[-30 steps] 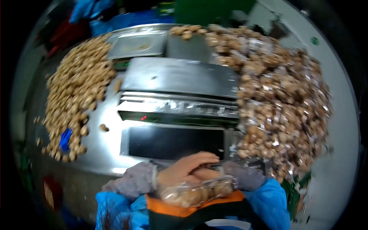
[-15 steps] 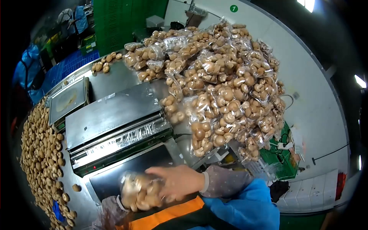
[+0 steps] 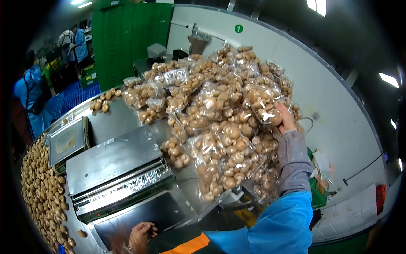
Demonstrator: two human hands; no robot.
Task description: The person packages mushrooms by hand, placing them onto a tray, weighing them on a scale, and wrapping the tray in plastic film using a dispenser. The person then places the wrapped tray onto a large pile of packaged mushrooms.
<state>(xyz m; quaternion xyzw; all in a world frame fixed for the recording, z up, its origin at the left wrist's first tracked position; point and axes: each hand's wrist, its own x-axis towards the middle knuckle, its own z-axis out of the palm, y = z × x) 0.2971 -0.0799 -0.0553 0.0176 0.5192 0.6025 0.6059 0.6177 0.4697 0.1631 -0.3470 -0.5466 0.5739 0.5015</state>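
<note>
My right hand (image 3: 286, 117) reaches up to the right side of a big heap and grips a clear bag of mushrooms (image 3: 261, 100). That bag rests against the upper part of the heap of bagged mushrooms (image 3: 230, 139). Low in the view, my left hand (image 3: 143, 234) is by the dark plate (image 3: 139, 216) in front of the wrapping machine, its fingers curled in with nothing visible in them. The wrapping machine (image 3: 114, 158) has a flat metal top and a strip of clear film along its front.
A scale (image 3: 67, 142) stands left of the machine. Loose mushrooms (image 3: 40, 190) cover the left side of the steel table. A few more lie near the back edge (image 3: 103, 101). A white wall (image 3: 334, 127) rises behind the heap. Co-workers in blue (image 3: 31, 93) stand at far left.
My right hand has carried the bag of mushrooms from near my body up and right to the heap. My left hand is now visible near the dark plate. The camera view has shifted.
</note>
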